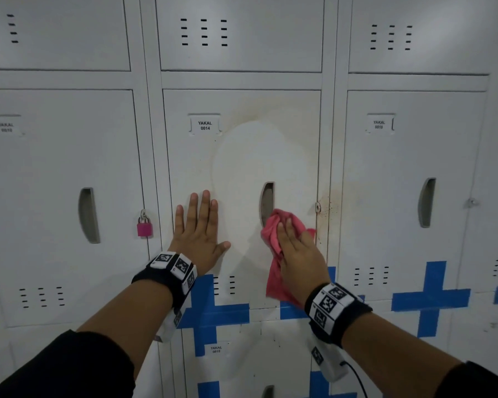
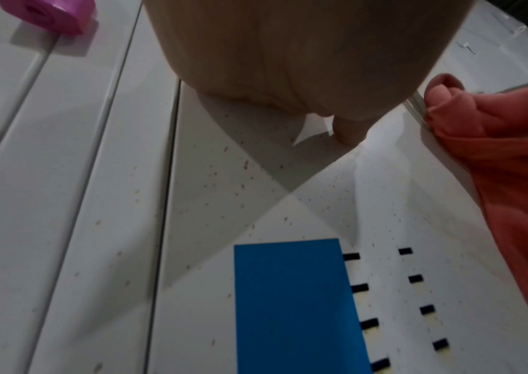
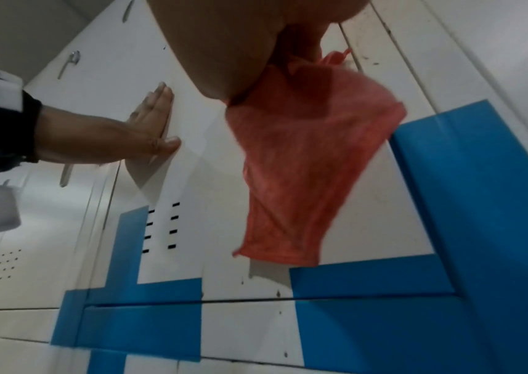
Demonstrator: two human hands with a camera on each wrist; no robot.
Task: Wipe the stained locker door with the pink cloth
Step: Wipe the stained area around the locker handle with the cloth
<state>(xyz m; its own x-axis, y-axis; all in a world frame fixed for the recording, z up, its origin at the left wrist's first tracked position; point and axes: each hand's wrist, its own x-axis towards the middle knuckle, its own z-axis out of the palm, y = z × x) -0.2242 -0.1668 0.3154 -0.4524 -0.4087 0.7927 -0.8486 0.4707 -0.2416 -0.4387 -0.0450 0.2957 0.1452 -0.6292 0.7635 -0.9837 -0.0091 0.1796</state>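
The stained locker door (image 1: 242,156), labelled 0014, fills the middle of the head view. A paler patch spreads over its centre, with a brownish ring (image 1: 243,109) above it and brown specks (image 1: 327,203) along its right edge. My left hand (image 1: 199,228) lies flat on the door's lower left, fingers straight and pointing up; the right wrist view shows the same left hand (image 3: 147,131). My right hand (image 1: 299,254) holds the bunched pink cloth (image 1: 273,225) against the door beside the handle recess (image 1: 267,196). Its thumb is hidden in the folds. The cloth's tail (image 3: 304,164) hangs down loose.
A pink padlock (image 1: 144,226) hangs on the locker to the left. Blue tape crosses (image 1: 210,311) run over the lower doors, next to vent slots (image 1: 224,285). More grey locker doors (image 1: 408,182) stand on both sides and above.
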